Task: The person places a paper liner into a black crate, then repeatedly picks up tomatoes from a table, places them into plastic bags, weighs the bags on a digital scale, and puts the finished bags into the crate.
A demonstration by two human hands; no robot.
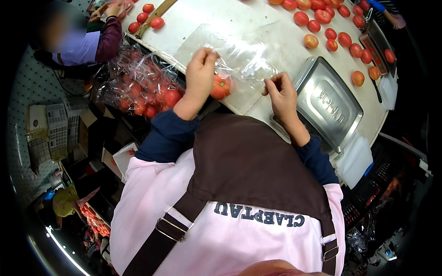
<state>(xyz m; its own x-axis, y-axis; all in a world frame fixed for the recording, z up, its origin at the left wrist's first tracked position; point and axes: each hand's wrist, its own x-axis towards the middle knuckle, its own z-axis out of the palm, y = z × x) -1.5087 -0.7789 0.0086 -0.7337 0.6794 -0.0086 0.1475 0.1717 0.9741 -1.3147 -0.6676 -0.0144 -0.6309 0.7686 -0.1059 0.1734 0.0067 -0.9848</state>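
A clear plastic bag [247, 63] is stretched over the white tabletop between my two hands. My left hand [201, 74] pinches its left side with thumb and fingertips. On the opposite side, my right hand [282, 98] grips the bag's edge, fingers curled in. A red tomato [220, 88] sits beside my left hand at the near table edge; whether it is inside the film I cannot tell. Right of my right hand lies the steel pan of a weighing scale [329, 103], which bears embossed writing.
Loose tomatoes [323, 16] spread over the far right of the table [193, 15]. Bagged tomatoes [145, 93] are heaped at my left. Another scale [374, 51] and a black-handled knife [376, 91] lie right. White plastic sheets [355, 160] hang near the pan. A co-worker [79, 41] handles a bag upper left.
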